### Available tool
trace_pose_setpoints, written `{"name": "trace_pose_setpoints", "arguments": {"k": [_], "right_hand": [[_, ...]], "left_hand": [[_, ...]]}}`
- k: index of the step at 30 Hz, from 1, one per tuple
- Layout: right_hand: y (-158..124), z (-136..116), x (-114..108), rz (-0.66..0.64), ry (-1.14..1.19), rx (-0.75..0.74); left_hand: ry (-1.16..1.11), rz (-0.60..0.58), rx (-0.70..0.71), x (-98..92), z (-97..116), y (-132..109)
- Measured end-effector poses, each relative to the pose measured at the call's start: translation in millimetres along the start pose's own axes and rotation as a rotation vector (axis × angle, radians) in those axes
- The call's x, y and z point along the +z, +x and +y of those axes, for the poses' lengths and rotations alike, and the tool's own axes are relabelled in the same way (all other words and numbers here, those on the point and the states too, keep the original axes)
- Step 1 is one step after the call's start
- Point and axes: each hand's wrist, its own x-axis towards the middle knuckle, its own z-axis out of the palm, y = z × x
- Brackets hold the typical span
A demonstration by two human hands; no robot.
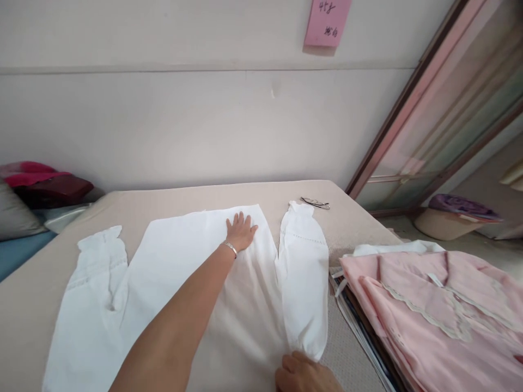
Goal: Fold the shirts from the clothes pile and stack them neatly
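A white long-sleeved blouse [171,256] lies spread out, both sleeves out to the sides and its hem toward the wall. My left hand [241,231], with a bracelet at the wrist, rests flat on the blouse near the hem's right corner, fingers spread. At the bottom edge, my right hand [305,374] has its fingers curled on the cloth by the upper end of the right sleeve [304,272]. That hand is partly cut off by the frame, and its fingertips are hidden. The lower left of the blouse is covered by my left forearm.
Beige cloth [322,190] covers the table. Eyeglasses [315,203] lie beyond the right sleeve. To the right, a pink lace-collared garment [408,310] tops a stack. A white wall [204,130] stands behind, and a cushion [16,209] sits at far left.
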Motion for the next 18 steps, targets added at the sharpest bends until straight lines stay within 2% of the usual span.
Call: {"name": "trace_pose_setpoints", "arguments": {"k": [5, 7, 9, 12, 16, 18], "right_hand": [[-11, -8, -21, 0.010, 0.127, 0.044], [-18, -10, -29, 0.045, 0.231, 0.076], [-22, -13, -33, 0.093, 0.304, 0.118], [-24, -16, -35, 0.147, 0.350, 0.145], [-22, -18, -37, 0.163, 0.343, 0.151], [-20, -18, -38, 0.154, 0.327, 0.154]], "left_hand": [[-0.136, -0.036, 0.055, -2.6, 29, -4], [-0.201, -0.077, 0.054, -12.7, 28, -15], [-0.239, -0.083, 0.029, -28.0, 12, -40], [-0.276, 0.001, -0.178, -62.0, -43, -110], [-0.295, 0.253, -0.764, -121.5, -136, -235], [-0.359, 0.395, -1.004, -140.8, -164, -297]]}}
